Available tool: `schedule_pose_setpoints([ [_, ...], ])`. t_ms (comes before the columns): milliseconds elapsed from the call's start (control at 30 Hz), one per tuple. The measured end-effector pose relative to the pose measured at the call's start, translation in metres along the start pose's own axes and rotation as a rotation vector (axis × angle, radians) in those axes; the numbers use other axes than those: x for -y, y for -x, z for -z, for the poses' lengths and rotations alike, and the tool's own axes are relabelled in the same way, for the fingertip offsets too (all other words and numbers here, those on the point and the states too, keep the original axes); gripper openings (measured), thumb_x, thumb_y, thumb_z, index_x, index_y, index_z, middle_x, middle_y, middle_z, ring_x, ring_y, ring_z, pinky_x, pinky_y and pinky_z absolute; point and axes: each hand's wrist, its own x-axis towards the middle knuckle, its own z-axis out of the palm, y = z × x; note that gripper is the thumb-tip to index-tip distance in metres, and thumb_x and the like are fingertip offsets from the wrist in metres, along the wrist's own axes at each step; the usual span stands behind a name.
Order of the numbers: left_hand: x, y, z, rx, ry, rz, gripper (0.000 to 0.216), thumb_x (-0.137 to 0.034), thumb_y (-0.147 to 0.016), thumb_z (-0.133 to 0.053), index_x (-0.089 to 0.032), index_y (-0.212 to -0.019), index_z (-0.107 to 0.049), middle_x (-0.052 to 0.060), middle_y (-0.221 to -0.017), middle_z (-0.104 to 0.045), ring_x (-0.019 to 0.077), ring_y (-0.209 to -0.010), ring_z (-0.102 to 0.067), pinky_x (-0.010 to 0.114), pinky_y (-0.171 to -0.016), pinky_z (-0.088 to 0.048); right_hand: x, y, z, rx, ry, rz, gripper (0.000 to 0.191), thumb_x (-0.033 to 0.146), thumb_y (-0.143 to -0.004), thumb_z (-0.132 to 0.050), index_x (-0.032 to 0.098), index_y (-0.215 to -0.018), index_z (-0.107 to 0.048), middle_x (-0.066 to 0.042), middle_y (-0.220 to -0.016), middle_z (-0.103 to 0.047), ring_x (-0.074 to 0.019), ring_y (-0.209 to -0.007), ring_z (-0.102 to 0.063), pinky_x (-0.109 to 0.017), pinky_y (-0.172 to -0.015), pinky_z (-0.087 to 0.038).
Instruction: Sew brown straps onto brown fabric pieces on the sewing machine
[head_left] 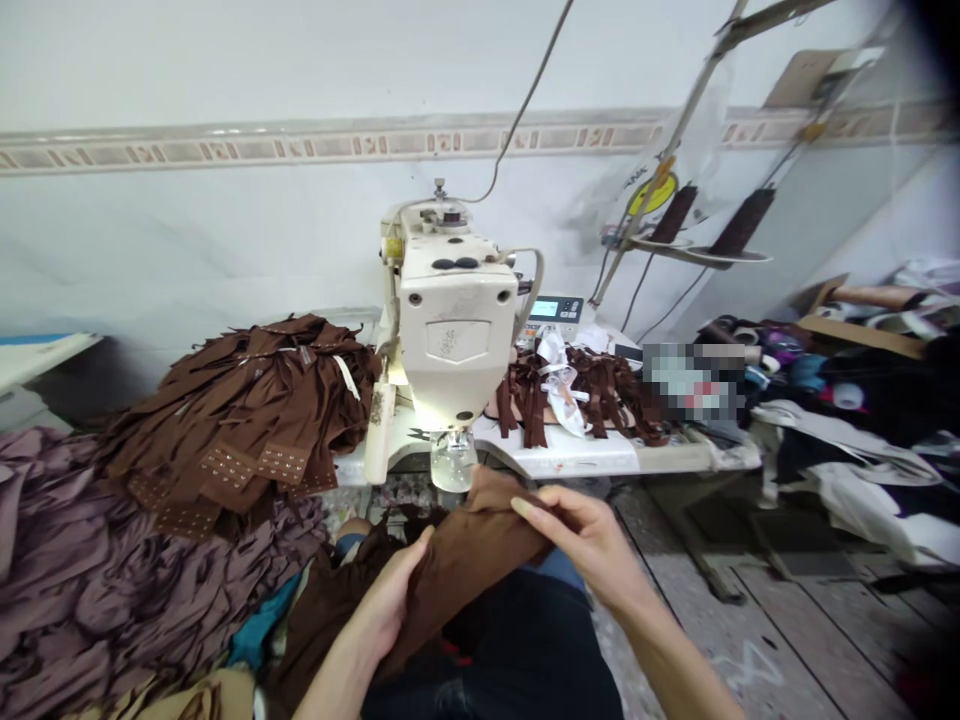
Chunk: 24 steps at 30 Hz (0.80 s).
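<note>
A piece of brown fabric (465, 565) stretches between my two hands, above my lap and just in front of the sewing machine (457, 330). My left hand (397, 590) grips its left part, thumb on top and the other fingers hidden beneath the cloth. At its upper right edge, my right hand (577, 525) pinches the fabric between thumb and fingers. Close to the far end of the cloth is the machine's lit needle area with a clear guard (453, 462). More dark brown cloth hangs down to the left of my left hand.
Left of the machine lies a heap of brown pieces with hook-and-eye rows (247, 400), beside mauve fabric (150, 590). Brown strips and white tape (559, 385) lie right of it. A stand carries thread cones (742, 222). Assorted spools and cloth (840, 390) crowd the far right.
</note>
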Motion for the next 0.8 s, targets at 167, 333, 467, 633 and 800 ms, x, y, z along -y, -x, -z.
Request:
schedule_pose_setpoints([
  [167,-0.006,0.017,-0.023,-0.057,0.127,-0.143,0.058,-0.048,-0.067,-0.099,-0.018,-0.113,-0.079,0.009,-0.111,-0.086,0.0268,-0.106,-0.080,0.035,-0.100,-0.058,-0.028,0.005,0.050,0.126,0.201,-0.119,0.048,0.060,-0.089,-0.077,0.019,-0.068,-0.064,0.002,-0.062,-0.054,-0.0144,-0.059,-0.048,-0.026,-0.055,-0.036],
  [333,-0.005,0.035,-0.056,0.030,0.094,-0.249,0.050,-0.041,-0.078,-0.093,-0.018,-0.117,-0.072,0.009,-0.106,-0.083,0.0234,-0.094,-0.079,0.033,-0.090,-0.060,-0.053,0.012,0.048,0.286,0.409,-0.178,0.044,0.061,-0.091,-0.072,0.019,-0.080,-0.080,-0.004,-0.075,-0.075,-0.0213,-0.068,-0.064,-0.029,-0.063,-0.046],
  [467,0.005,0.042,-0.068,-0.009,-0.353,-0.516,0.024,-0.033,-0.091,-0.080,-0.021,-0.106,-0.066,0.003,-0.099,-0.076,0.0184,-0.091,-0.073,0.027,-0.085,-0.055,-0.041,0.019,0.008,0.243,0.186,-0.084,0.044,0.059,-0.100,-0.063,0.020,-0.097,-0.083,-0.008,-0.096,-0.081,-0.0256,-0.088,-0.071,-0.032,-0.077,-0.052],
  [633,0.011,0.043,-0.062,-0.021,-0.695,-0.595,0.010,-0.026,-0.093,-0.070,-0.022,-0.099,-0.063,0.001,-0.093,-0.069,0.0186,-0.088,-0.067,0.028,-0.083,-0.052,-0.026,0.018,-0.031,0.193,0.036,-0.017,0.034,0.054,-0.090,-0.082,0.021,-0.095,-0.081,-0.006,-0.095,-0.076,-0.0206,-0.083,-0.067,-0.029,-0.069,-0.048],
  [800,0.004,0.050,-0.058,0.001,-0.741,-0.550,0.021,-0.035,-0.089,-0.080,-0.020,-0.088,-0.065,-0.002,-0.081,-0.064,0.0166,-0.077,-0.061,0.025,-0.073,-0.048,-0.021,0.013,-0.041,0.224,-0.048,-0.108,0.036,0.052,-0.091,-0.082,0.019,-0.083,-0.073,0.001,-0.073,-0.065,-0.0138,-0.064,-0.053,-0.027,-0.059,-0.038],
])
